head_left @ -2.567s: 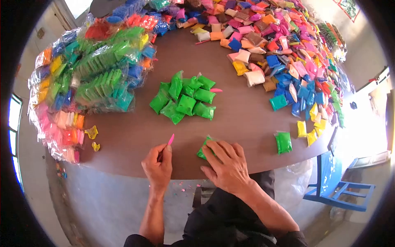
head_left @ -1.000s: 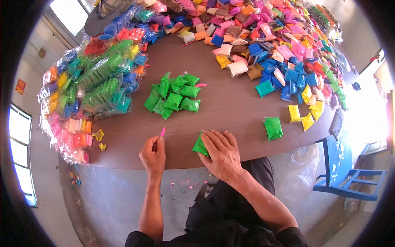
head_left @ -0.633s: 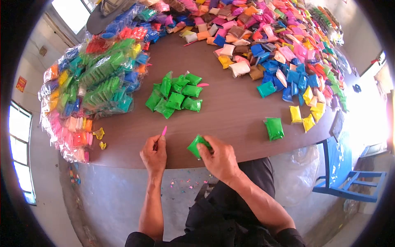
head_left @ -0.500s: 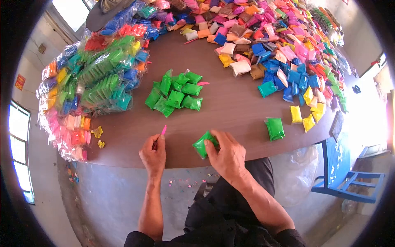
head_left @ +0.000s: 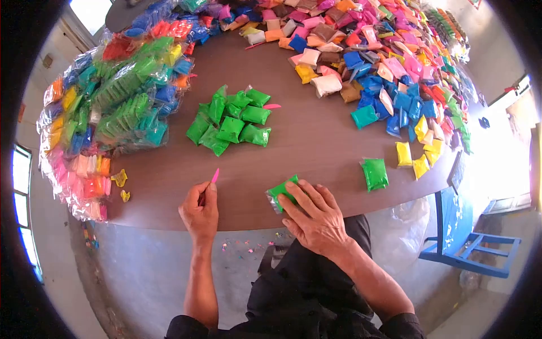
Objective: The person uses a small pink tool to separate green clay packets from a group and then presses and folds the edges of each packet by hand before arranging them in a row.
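Note:
My left hand (head_left: 200, 210) is closed around a small pink plastic knife (head_left: 215, 175), its thin blade pointing up and away from me over the table's near edge. To its right, my right hand (head_left: 317, 217) lies palm down with its fingers stretched over a green packet (head_left: 280, 191) in clear wrapping. The fingers cover the packet's right part; its left end shows. A loose group of green packets (head_left: 230, 129) lies further back, with another pink plastic piece (head_left: 272, 106) at its right side. A single green packet (head_left: 374, 173) rests to the right of my right hand.
Piled bags of coloured packets (head_left: 121, 96) line the brown table's (head_left: 316, 147) left side. A large heap of loose packets (head_left: 389, 73) spreads across the back and right. Yellow scraps (head_left: 119, 178) lie at left. A blue chair (head_left: 468, 243) stands beyond the right edge.
My right hand has gone from gripping the green packet by its edge to lying flat over it on the table. My left hand still holds the pink knife. The view has shifted slightly.

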A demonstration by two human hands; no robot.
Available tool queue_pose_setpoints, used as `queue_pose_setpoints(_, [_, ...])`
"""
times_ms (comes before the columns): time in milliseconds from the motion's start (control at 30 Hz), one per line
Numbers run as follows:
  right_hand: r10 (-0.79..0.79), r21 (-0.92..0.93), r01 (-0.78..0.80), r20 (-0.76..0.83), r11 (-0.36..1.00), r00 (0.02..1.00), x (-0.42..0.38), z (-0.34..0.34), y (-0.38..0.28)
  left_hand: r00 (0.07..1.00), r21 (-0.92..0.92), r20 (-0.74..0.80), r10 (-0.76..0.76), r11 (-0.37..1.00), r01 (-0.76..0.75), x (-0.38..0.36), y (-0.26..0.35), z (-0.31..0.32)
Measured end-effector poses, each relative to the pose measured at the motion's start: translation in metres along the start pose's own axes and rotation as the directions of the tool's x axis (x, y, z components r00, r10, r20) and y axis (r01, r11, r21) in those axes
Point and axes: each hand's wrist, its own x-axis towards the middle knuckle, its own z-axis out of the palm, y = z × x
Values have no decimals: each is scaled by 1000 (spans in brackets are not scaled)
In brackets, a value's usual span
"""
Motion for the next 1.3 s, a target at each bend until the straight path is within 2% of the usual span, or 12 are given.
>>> queue_pose_setpoints(233, [23, 15, -24, 48, 1000, 999, 9, -3, -3, 999, 7, 34, 16, 1000, -16, 0, -1, -1])
queue_pose_setpoints(500, [43, 13, -44, 12, 999, 999, 5, -6, -14, 999, -2, 34, 39, 999, -39, -1, 3, 1])
queue_pose_setpoints(667, [7, -13, -7, -1, 1000, 1000, 15, -10, -9, 999, 1, 30, 15, 1000, -15, -1, 4, 0])
queue_pose_setpoints(767, [11, -18, -11, -25, 1000, 1000, 16, -14, -10, 995, 0, -5, 103, 995, -103, 1, -1, 3])
queue_pose_setpoints(833, [-10, -27, 10, -27, 1000, 1000, 16, -17, -8, 997, 6, -3, 82, 997, -82, 1, 0, 3])
queue_pose_setpoints(933, [-57, 45, 56, 22, 997, 998, 17, -14, 2, 998, -3, 3, 61, 998, -61, -1, 2, 3])
queue_pose_setpoints(1133, [-5, 44, 4, 21, 999, 1000, 12, -3, -2, 998, 18, 22, 65, 998, -65, 2, -1, 2])
queue_pose_setpoints(1300, [9, 24, -8, -49, 1000, 999, 11, -8, -6, 996, -14, 24, 82, 997, -81, 2, -1, 1])
